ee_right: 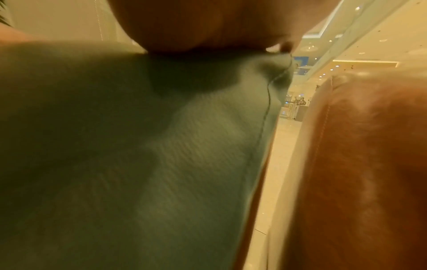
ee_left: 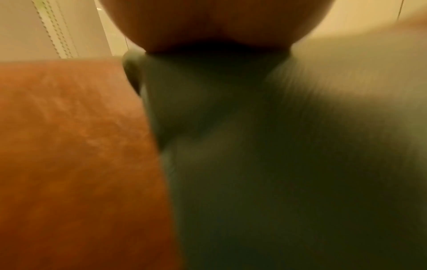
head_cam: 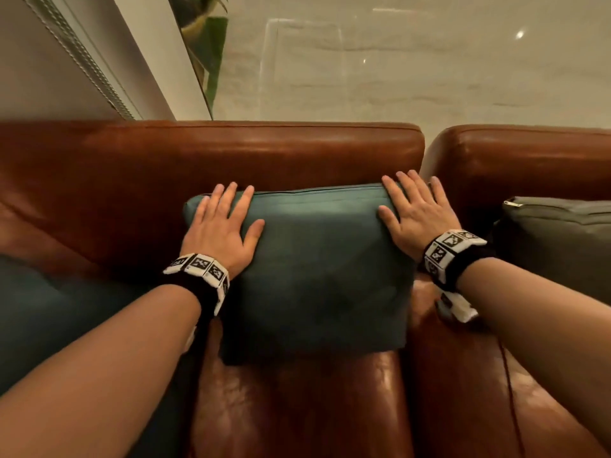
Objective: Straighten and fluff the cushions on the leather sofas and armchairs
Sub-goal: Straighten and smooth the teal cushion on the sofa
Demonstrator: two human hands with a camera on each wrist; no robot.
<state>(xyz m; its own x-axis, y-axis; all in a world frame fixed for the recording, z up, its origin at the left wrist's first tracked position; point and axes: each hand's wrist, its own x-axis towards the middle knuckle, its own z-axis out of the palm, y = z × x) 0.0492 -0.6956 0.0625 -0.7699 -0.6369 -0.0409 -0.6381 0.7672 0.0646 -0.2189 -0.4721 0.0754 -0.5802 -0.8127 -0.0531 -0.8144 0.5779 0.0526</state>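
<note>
A teal fabric cushion (head_cam: pixel 317 259) leans upright against the backrest of a brown leather sofa (head_cam: pixel 231 150). My left hand (head_cam: pixel 224 223) lies flat with spread fingers on the cushion's upper left corner. My right hand (head_cam: pixel 413 213) lies flat on its upper right corner. Both wrist views are blurred: the left one shows the palm (ee_left: pixel 231 23) on the teal cushion (ee_left: pixel 277 164) beside brown leather (ee_left: pixel 69 146). In the right wrist view the palm (ee_right: pixel 208 23) presses the cushion (ee_right: pixel 138 146) near its seam.
A second teal cushion (head_cam: pixel 49 312) lies at the left on the sofa seat. At the right stands a brown leather armchair (head_cam: pixel 529 153) with a grey-green cushion (head_cam: pixel 562 239). Pale glossy floor (head_cam: pixel 396 61) and a potted plant (head_cam: pixel 208 38) lie behind.
</note>
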